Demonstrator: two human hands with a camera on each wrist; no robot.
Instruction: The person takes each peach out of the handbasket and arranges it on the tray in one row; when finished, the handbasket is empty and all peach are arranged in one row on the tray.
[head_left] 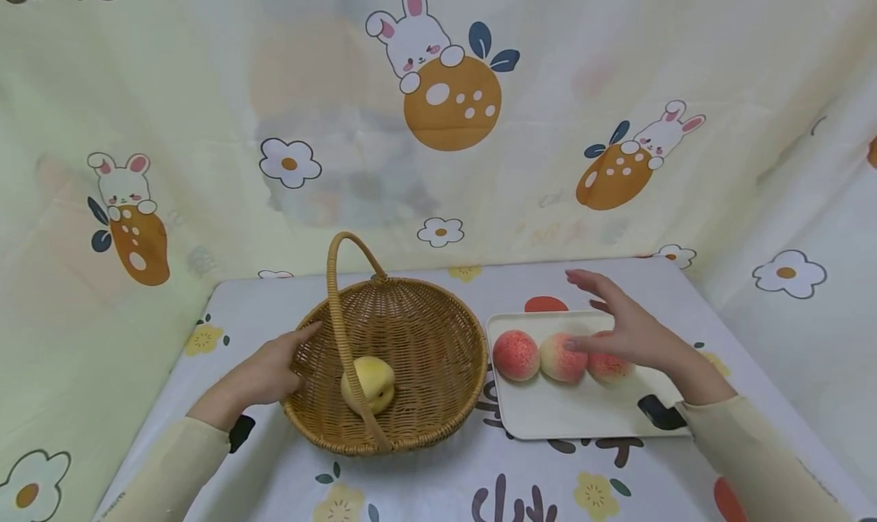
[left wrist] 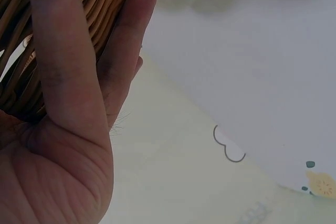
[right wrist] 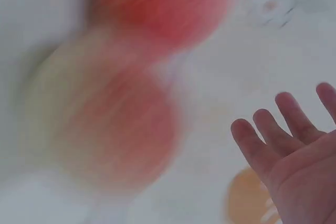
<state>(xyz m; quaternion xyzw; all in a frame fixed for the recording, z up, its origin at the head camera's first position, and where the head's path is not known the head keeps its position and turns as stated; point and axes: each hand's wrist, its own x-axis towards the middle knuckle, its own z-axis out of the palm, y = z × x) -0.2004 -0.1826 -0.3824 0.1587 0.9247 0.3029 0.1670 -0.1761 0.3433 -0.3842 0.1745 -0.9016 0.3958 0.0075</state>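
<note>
My left hand [head_left: 272, 370] grips the left rim of a wicker basket [head_left: 432, 370] with a tall arched handle; the left wrist view shows its fingers [left wrist: 65, 51] against the woven wall. Inside the basket lies a yellow fruit [head_left: 375, 385], partly behind the handle. Over the right part of a cream tray [head_left: 548, 419], my right hand [head_left: 633, 332] hovers with spread fingers and holds nothing. Three pink peaches stand in a row on that tray: a left peach [head_left: 516, 354], a middle peach [head_left: 560, 358] and a right peach [head_left: 610, 367], the last partly hidden by the hand.
A white printed cloth [head_left: 411, 488] covers the table. Behind it and at both sides hangs a pale curtain [head_left: 342, 73] with rabbit and flower prints. The basket stands left of the tray, their edges close together.
</note>
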